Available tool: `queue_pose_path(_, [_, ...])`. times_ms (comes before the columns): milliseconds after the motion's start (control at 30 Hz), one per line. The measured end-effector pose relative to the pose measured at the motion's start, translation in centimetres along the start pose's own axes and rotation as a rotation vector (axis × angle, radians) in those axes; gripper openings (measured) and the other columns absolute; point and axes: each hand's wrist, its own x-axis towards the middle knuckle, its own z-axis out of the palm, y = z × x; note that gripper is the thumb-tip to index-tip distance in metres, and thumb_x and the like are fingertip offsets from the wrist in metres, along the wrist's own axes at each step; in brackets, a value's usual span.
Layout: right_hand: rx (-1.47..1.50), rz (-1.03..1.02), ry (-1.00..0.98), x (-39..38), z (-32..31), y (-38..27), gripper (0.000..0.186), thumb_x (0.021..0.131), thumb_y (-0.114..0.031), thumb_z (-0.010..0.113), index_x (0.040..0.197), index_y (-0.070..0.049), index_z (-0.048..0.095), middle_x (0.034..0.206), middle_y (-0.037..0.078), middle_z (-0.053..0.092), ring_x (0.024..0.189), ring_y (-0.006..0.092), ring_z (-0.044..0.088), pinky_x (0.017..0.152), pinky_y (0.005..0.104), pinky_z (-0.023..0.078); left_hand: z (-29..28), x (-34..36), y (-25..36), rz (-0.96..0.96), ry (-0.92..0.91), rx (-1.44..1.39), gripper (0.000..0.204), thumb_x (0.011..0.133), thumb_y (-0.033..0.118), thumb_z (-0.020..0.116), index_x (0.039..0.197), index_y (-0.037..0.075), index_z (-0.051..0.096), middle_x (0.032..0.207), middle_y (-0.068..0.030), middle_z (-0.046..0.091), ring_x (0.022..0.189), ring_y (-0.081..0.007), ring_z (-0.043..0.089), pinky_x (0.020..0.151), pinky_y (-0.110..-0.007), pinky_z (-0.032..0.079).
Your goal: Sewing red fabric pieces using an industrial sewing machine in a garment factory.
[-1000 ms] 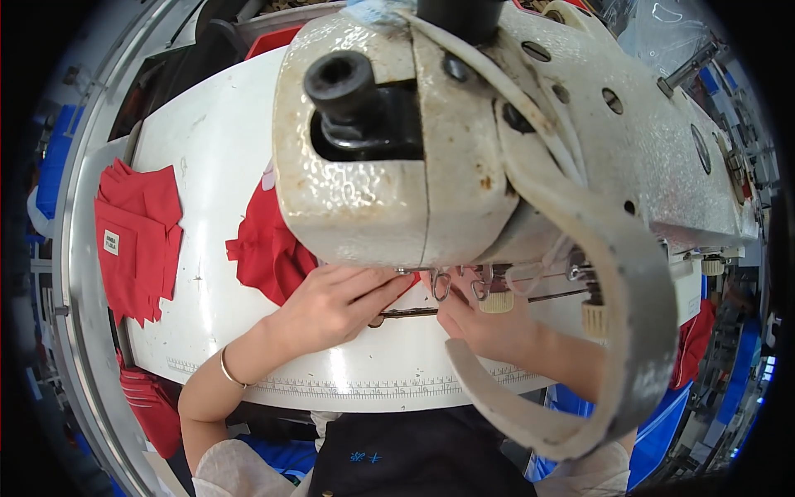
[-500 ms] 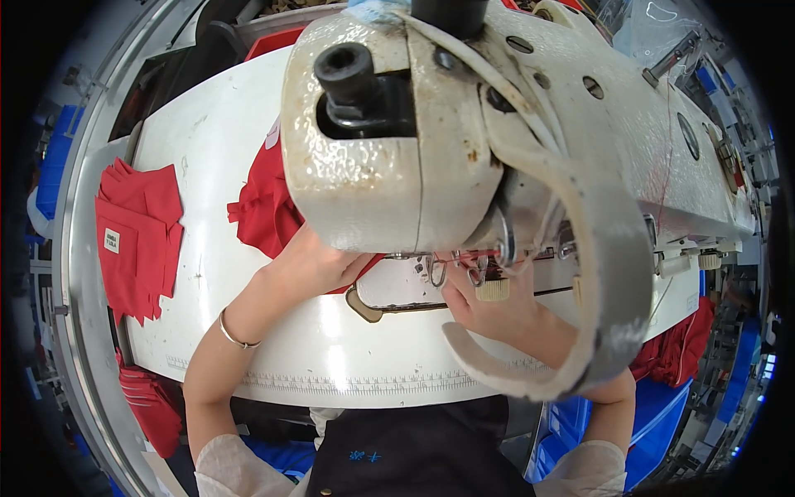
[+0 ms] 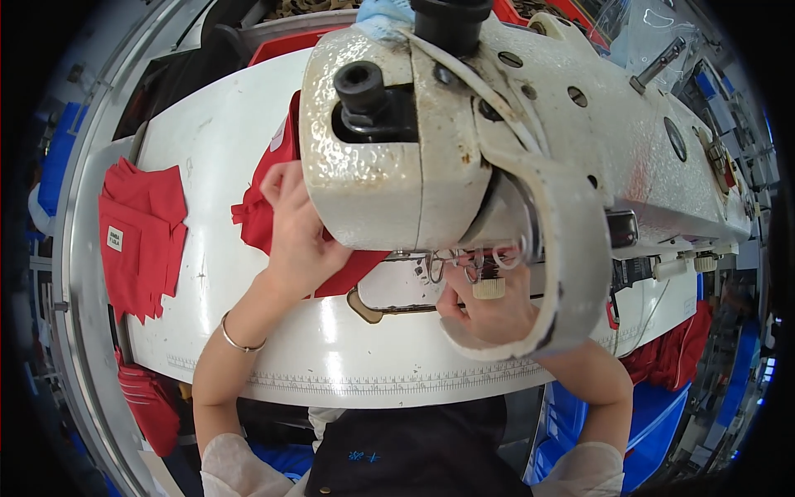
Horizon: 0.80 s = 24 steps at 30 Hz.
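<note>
My left hand (image 3: 302, 240) is closed on the red fabric (image 3: 257, 215) just left of the white sewing machine head (image 3: 373, 199), with part of the fabric hidden behind the head. My right hand (image 3: 489, 311) is curled beside the needle plate (image 3: 397, 290), partly covered by the thread hooks and curved white guard (image 3: 575, 282); whatever its fingers hold is hidden. On the left of the white table (image 3: 207, 331) lies a stack of red pieces (image 3: 149, 257), the top one bearing a white label.
More red pieces (image 3: 145, 398) hang at the lower left. A blue bin (image 3: 658, 422) and red cloth (image 3: 679, 348) are at the lower right. A red tray (image 3: 281, 45) stands behind the table; metal rails (image 3: 83, 207) edge the left side.
My left hand has moved up and left from near the needle onto the red fabric, which shifted slightly. My right hand stays behind the guard. The machine appears shifted in view.
</note>
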Motion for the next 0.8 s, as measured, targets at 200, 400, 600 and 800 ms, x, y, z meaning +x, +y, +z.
queue_pose_path(200, [-0.130,-0.125,0.038,1.1,-1.0,-0.4,0.017,0.060,-0.012,0.067,0.060,-0.008,0.051,0.061,0.004,0.044,0.044,0.0179,0.047,0.045,0.0307,0.040,2.3,1.8,-2.3,0.061,-0.042,0.061,0.040,0.072,0.011,0.069,0.111,0.009,0.060,0.112,-0.0124,0.055,0.101,-0.0310,0.049,0.095,-0.045,0.030])
queue_pose_path(400, [-0.043,-0.020,-0.010,0.1,-1.1,-1.8,0.026,0.066,-0.009,0.069,0.091,-0.003,0.064,0.065,0.002,0.050,0.045,0.0147,0.049,0.043,0.0277,0.039,-1.9,2.7,0.8,0.011,0.308,0.112,0.013,0.084,0.008,0.059,0.096,0.003,0.063,0.082,-0.0076,0.062,0.078,-0.0197,0.059,0.073,-0.029,0.047])
queue_pose_path(600, [0.243,0.145,0.069,1.3,-4.4,-8.6,0.036,0.066,-0.005,0.076,0.100,-0.002,0.067,0.080,0.006,0.059,0.066,0.0192,0.058,0.060,0.0315,0.046,-10.5,-6.0,3.0,-0.387,0.734,-0.628,0.011,0.093,0.007,0.051,0.093,0.000,0.059,0.082,-0.0033,0.059,0.077,-0.0086,0.053,0.072,-0.023,0.044])
queue_pose_path(800, [0.423,0.177,0.294,5.4,-1.0,-15.1,0.030,0.069,-0.003,0.073,0.097,0.002,0.064,0.097,0.010,0.059,0.085,0.0247,0.057,0.071,0.0314,0.046,-6.7,-7.8,10.1,-0.349,0.950,-0.711,0.011,0.094,0.006,0.049,0.094,-0.001,0.058,0.086,-0.0032,0.058,0.078,-0.0089,0.053,0.072,-0.023,0.043])
